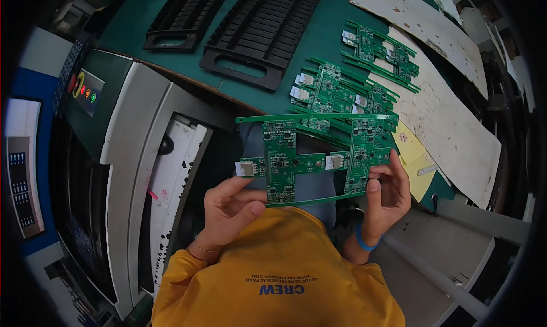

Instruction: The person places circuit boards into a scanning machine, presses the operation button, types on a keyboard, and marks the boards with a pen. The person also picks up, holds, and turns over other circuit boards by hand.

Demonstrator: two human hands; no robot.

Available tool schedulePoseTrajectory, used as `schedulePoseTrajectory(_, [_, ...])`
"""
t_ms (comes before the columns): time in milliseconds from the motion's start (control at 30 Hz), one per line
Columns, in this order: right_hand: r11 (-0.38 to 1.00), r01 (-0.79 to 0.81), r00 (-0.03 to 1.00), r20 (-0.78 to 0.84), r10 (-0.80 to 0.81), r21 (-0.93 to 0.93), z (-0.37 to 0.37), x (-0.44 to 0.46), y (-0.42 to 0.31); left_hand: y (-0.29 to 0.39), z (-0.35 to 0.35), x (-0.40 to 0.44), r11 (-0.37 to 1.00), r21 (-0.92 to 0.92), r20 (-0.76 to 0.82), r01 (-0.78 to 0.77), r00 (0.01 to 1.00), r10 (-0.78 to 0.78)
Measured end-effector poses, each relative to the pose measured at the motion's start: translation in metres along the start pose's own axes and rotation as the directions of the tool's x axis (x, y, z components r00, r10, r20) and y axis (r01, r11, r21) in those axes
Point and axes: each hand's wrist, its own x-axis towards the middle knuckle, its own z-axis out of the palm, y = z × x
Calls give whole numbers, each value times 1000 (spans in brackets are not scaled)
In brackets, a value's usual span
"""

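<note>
Between my two hands is a green circuit board panel (280, 173), held up in front of my yellow shirt. It has two populated sections joined by long thin rails, with silver modules and white labels on it. My left hand (231, 208) grips the panel's lower left side, fingers behind and thumb near the bottom rail. My right hand (387, 193) pinches its right edge, thumb in front. Just beyond the panel, several similar circuit boards (327, 84) lie piled on the green table, partly hidden by the one I hold.
Two black slotted racks (268, 30) lie on the green table (142, 19). More boards (384, 53) rest at the right, by large stained sheets (450, 116) and yellow paper (413, 150). A machine (137, 110) with lit buttons stands at my left, a screen (24, 167) beyond.
</note>
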Motion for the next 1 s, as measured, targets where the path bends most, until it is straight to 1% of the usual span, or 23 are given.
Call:
schedulePoseTrajectory(133, [1000,-11,1000,0,11,-7,1,0,1,5,5,1,1000,-1,16,-23,1000,23])
schedulePoseTrajectory(200, [1000,-13,1000,4,13,-8,1,0,1,3,9,0,999,51,-89,18,996,-13])
schedulePoseTrajectory(233, [1000,-15,1000,5,15,-11,0,0,2,4,8,-1,998,52,-91,17,996,-12])
schedulePoseTrajectory(300, [1000,-13,1000,9,13,-16,1,0,2,4,6,-2,996,81,-62,31,998,-26])
schedulePoseTrajectory(433, [1000,-7,1000,17,8,-22,1,1,3,3,7,-1,998,51,-77,21,997,-17])
schedulePoseTrajectory(500, [1000,-11,1000,19,12,-21,1,0,3,3,4,-2,996,81,-47,33,998,-29])
schedulePoseTrajectory(600, [1000,-14,1000,20,14,-20,1,0,4,4,4,0,998,61,-26,17,1000,-16])
schedulePoseTrajectory(733, [1000,-5,1000,22,5,-23,1,-1,4,6,7,0,998,58,-56,17,998,-14])
schedulePoseTrajectory(800, [1000,-5,1000,24,5,-21,1,-1,4,7,7,3,1000,1,6,-30,1000,30])
schedulePoseTrajectory(933, [1000,-7,1000,14,6,8,0,-2,1,2,0,0,999,24,26,-34,999,33])
schedulePoseTrajectory(1000, [1000,3,1000,14,-3,12,0,-2,0,-2,-1,-3,1000,-26,-41,18,999,-19])
